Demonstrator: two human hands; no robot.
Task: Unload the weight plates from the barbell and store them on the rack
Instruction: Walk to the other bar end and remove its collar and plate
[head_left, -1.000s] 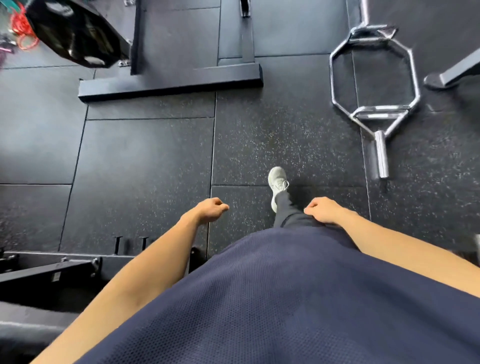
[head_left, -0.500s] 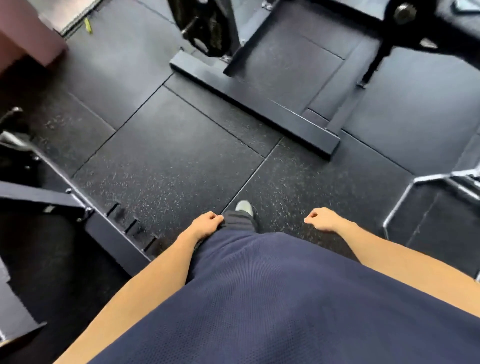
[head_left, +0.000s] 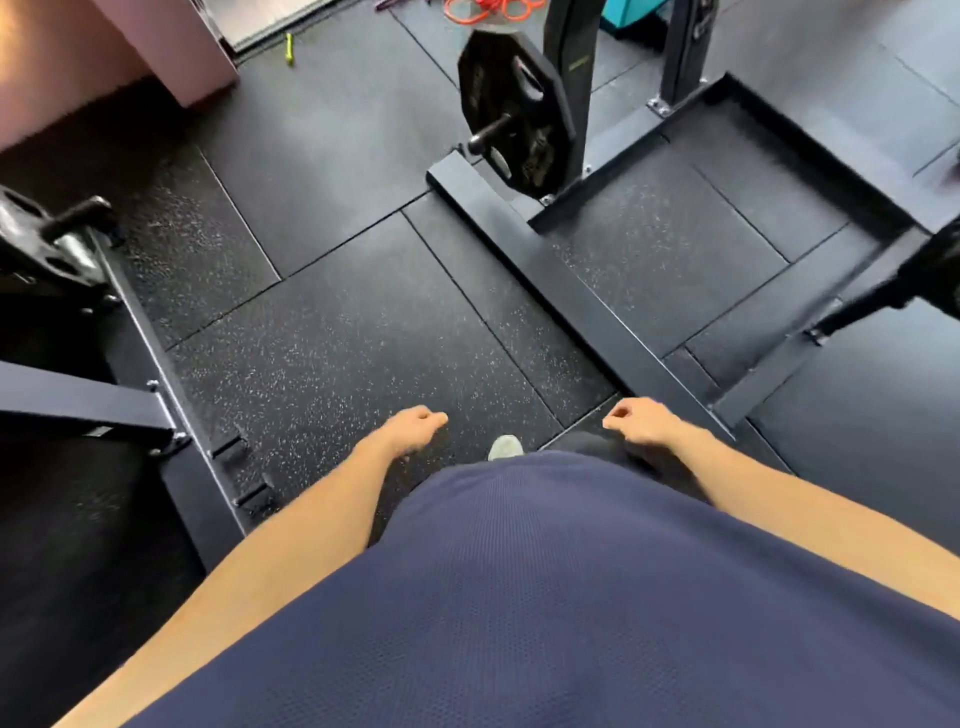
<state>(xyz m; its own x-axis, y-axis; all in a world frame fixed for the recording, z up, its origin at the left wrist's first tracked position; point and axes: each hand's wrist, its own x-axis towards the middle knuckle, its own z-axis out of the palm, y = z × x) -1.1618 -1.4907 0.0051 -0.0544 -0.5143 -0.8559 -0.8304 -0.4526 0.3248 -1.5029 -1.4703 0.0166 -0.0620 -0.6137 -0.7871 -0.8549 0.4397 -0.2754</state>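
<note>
A black weight plate (head_left: 511, 111) hangs on a short peg (head_left: 488, 136) of the black rack upright (head_left: 571, 78) at the top centre. Another black plate (head_left: 39, 244) sits on a bar or peg at the left edge, partly cut off. My left hand (head_left: 410, 428) and my right hand (head_left: 636, 421) hang low in front of my dark blue shirt, both loosely curled with nothing in them. Both hands are far from either plate. A blurred dark bar end (head_left: 883, 296) pokes in from the right edge.
The rack's black steel base frame (head_left: 545, 275) runs diagonally across the rubber floor ahead of me. A second dark frame (head_left: 156, 395) lies at the left. A pink wall (head_left: 78, 57) and orange bands (head_left: 493, 8) are at the top. My shoe (head_left: 505, 448) shows between my hands.
The view has swung left and up: the chrome hex bar has left the frame and the rack's plate now sits nearer the centre. My hands stay curled at my front.
</note>
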